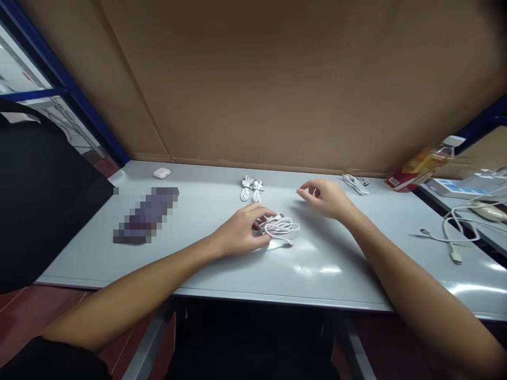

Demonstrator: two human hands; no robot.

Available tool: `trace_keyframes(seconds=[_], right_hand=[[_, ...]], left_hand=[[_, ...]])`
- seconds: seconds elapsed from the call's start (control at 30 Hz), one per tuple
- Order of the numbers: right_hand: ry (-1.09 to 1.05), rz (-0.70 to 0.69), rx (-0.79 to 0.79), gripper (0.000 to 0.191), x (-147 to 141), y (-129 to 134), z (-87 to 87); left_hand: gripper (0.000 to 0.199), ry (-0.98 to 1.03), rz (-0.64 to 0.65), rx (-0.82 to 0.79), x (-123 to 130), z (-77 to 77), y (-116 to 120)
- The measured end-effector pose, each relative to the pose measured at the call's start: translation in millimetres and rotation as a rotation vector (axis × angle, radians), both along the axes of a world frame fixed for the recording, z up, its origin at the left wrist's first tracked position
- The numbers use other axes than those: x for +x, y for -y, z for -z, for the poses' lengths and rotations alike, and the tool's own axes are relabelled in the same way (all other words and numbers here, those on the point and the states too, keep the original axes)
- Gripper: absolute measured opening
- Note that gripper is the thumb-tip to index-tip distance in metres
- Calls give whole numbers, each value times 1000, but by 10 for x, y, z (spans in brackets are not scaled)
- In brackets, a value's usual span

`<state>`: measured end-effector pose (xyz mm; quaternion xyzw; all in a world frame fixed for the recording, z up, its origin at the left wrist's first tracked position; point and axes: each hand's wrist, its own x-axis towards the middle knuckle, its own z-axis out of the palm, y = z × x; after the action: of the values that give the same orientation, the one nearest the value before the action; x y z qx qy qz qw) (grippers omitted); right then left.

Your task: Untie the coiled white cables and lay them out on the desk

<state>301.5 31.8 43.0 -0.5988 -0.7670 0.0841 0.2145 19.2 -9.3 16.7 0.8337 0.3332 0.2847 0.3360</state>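
- My left hand (237, 229) lay on a coiled white cable (279, 228), fingers (263, 216) curled over the loops and touching them; I could not tell whether they gripped.
- The coil sat on the grey table (325, 274), near the middle, just past the front edge's glare.
- My right hand (322, 198) hung just right of the coil, apart from it. Thumb and forefinger were drawn close, not quite meeting, and held nothing.
- Two tied white cables (249, 189) lay beyond the coil, side by side.
- Another white cable (355, 184) lay at the back, beyond my right hand.
- A loose white cable (451, 232) ran off the table's right side.
- A white earbud case (161, 172) sat back left.
- A blurred-out object (146, 215) lay left of my hands.
- A plastic bottle (423, 163) lay at the back right corner.
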Motion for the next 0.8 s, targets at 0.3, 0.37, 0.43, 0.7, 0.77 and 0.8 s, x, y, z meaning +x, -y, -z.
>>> trace_keyframes(seconds=[0.3, 0.37, 0.43, 0.7, 0.77, 0.8], right_hand=[[68, -536, -155, 50, -571, 515, -11], [61, -522, -241, 47, -508, 455, -23], [38, -538, -348, 52, -407, 378, -57], [176, -577, -613, 83, -20, 292, -237], [162, -564, -628, 105, -24, 312, -266], [138, -559, -610, 105, -53, 330, -271]], left_hand=[[14, -37, 9, 35, 18, 27, -19], [15, -44, 70, 31, 0, 4, -31], [19, -56, 139, 7, -16, -28, -29], [18, -68, 214, -7, -12, -42, -4], [16, -73, 141, 23, -20, -12, -43], [15, -73, 90, 44, -28, 3, -71]])
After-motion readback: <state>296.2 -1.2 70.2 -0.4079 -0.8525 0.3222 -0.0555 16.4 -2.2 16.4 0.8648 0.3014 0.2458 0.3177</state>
